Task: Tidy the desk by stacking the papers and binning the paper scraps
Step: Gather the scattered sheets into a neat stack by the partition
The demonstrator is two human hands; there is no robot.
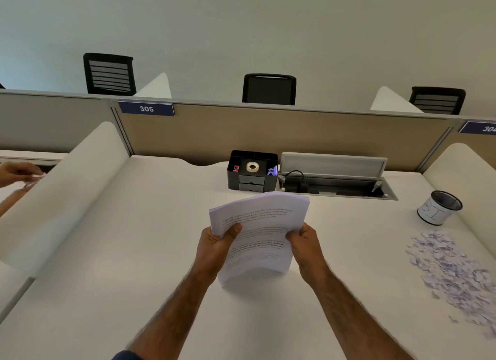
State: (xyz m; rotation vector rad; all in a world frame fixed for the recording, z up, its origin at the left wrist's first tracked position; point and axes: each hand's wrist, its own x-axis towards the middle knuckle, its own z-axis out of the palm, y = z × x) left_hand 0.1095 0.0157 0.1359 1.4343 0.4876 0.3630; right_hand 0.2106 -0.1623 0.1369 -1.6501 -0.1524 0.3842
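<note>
head view: a stack of printed papers (257,233) stands upright at the middle of the white tabletop (134,252), its top bowing away toward the far side. its lower edge seems to meet the tabletop, though blur there makes the contact unsure. the left hand (218,248) grips the stack's left edge, thumb laid across the printed front sheet and fingers hidden behind. the right hand (304,248) grips the right edge the same way, thumb on the front.

the paper scraps (451,268) lie in a loose spread on the right of the tabletop, well apart from the stack. just beyond them, at the far right, stands a black mesh cup (438,208) wrapped in a white sheet with handwritten marks i cannot read.

at the far edge, behind the stack, sits a black desk organiser (251,171) with a roll of tape (252,167) in its top and small drawers below. right beside it is a recessed cable box (332,177) with its lid raised and a black cable inside. a beige partition (268,134) runs behind, bearing a blue plate (146,109) that reads 305. black chair backs (269,89) show above it. at the far left, past a white side divider (67,198), another person's hands (16,171) hold something pale.
</note>
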